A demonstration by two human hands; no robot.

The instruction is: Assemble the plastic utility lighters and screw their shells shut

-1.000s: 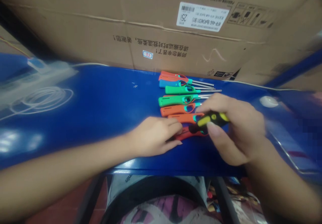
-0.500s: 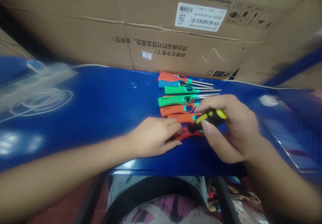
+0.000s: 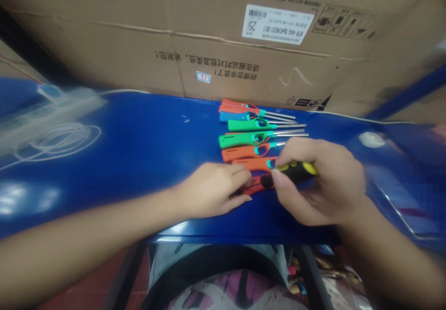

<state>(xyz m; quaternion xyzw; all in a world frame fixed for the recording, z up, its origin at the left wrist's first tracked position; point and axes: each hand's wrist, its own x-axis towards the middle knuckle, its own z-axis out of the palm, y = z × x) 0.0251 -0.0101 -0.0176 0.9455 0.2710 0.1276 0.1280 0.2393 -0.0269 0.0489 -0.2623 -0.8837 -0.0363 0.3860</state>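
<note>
My left hand (image 3: pixel 223 187) is closed on the handle end of a red long-neck lighter (image 3: pixel 253 188) lying on the blue table. In my right hand (image 3: pixel 324 180) is a screwdriver with a black and yellow handle (image 3: pixel 294 171), its handle's front end over the red lighter; the tip is hidden. Just behind lies an orange lighter (image 3: pixel 254 163), partly covered by my right fingers. Farther back, another orange lighter (image 3: pixel 244 153), green lighters (image 3: pixel 240 140) and a blue lighter (image 3: pixel 232 116) lie in a column, metal necks pointing right.
A large cardboard box (image 3: pixel 139 31) stands along the table's back edge. To the left are a white power strip (image 3: pixel 69 103) and a coiled white cable (image 3: pixel 66 135). A white round object (image 3: pixel 372 139) and a flat clear-edged item (image 3: pixel 404 207) lie at the right.
My right hand has shifted slightly right, and the screwdriver handle has turned to lie flatter. My left hand keeps its place on the red lighter.
</note>
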